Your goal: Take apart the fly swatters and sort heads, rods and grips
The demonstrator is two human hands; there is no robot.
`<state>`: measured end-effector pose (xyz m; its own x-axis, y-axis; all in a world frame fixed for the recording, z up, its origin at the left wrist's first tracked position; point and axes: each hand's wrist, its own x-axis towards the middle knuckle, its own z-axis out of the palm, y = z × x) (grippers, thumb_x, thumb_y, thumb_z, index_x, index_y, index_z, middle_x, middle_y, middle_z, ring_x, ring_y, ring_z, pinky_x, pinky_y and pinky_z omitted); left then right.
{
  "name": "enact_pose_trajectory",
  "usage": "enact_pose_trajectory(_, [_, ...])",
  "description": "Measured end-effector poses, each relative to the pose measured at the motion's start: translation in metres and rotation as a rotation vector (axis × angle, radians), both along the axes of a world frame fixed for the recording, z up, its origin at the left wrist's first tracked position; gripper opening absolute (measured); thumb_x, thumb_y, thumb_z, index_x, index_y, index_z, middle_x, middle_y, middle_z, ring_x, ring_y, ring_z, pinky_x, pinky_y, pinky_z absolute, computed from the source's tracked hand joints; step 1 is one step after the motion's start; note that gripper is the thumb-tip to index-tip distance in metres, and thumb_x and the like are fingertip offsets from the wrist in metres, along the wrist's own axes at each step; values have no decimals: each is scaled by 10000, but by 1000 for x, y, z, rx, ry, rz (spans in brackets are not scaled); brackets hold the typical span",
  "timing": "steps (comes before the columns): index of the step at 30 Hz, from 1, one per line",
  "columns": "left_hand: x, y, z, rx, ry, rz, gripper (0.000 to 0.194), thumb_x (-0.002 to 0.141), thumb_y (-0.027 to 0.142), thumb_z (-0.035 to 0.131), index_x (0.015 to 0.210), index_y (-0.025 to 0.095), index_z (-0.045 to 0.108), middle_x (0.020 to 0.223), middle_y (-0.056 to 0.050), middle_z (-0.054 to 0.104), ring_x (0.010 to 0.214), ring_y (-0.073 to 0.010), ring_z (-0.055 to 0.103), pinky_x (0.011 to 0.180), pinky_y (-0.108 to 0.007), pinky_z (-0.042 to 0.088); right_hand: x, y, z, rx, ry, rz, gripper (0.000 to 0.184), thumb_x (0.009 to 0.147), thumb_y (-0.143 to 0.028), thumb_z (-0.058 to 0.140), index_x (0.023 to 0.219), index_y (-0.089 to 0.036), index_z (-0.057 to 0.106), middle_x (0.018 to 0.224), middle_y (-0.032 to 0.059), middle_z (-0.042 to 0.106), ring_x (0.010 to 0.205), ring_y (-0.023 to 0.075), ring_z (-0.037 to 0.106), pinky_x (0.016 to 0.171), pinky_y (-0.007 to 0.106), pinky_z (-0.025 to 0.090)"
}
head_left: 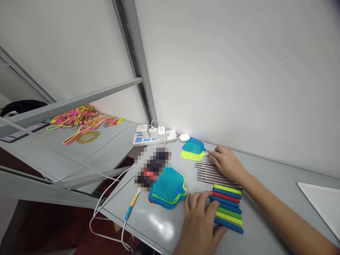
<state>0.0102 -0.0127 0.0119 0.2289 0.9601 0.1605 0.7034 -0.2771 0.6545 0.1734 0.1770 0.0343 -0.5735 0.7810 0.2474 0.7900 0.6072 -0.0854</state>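
My right hand point(227, 163) is at the back of the table, fingers closed around the thin metal shaft of a fly swatter point(193, 145) with a blue mesh head. A yellow-green swatter head point(191, 156) lies partly under it. Beneath my right palm is a row of bare metal rods point(209, 172). My left hand point(199, 216) has its fingers apart, lying against the left ends of several coloured handle grips point(228, 209) in blue, red, green and yellow. Left of it lies a stack of swatter heads point(171, 186), blue on top.
A power strip point(155, 136) with white chargers and a white rounded object point(184, 137) sit by the wall. A blurred-out item point(152, 170) and cables lie left. The side shelf point(111, 148) bears pink and yellow pieces point(82, 120). A white tray point(321, 202) lies right.
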Motion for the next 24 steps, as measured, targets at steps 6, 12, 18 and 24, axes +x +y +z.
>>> enact_pose_trajectory(6, [-1, -1, -1, 13, -4, -15, 449, 793, 445, 734, 1179, 305, 550, 1368, -34, 506, 1187, -304, 439, 1066, -581, 251, 12, 35, -17, -33, 40, -99, 322, 982, -360, 425, 1079, -207, 691, 1028, 116, 610, 949, 270, 562, 782, 385, 415])
enact_pose_trajectory(12, [-2, -1, 0, 21, -9, -34, 491, 778, 484, 741, 1189, 300, 546, 1377, -43, 498, 1185, -311, 439, 1056, -591, 264, 11, 50, -25, -121, 77, -69, 204, 928, -342, 519, 881, -199, 657, 910, 82, 651, 870, 234, 595, 738, 325, 432])
enact_pose_trajectory(18, [-2, -3, 4, 10, -24, -22, 490, 767, 487, 754, 1180, 320, 551, 1361, -19, 505, 1204, -296, 429, 1078, -584, 247, 15, 33, -10, -111, 113, -129, 220, 976, -347, 404, 989, -181, 548, 800, 73, 658, 672, 222, 596, 586, 312, 398])
enact_pose_trajectory(24, [0, -3, 5, 47, -24, -6, 479, 731, 454, 800, 1134, 324, 576, 1336, -6, 521, 1190, -282, 436, 1080, -560, 249, 27, -15, 26, -14, 166, -150, 284, 1007, -424, 336, 1076, -206, 505, 898, 77, 652, 777, 233, 604, 631, 315, 396])
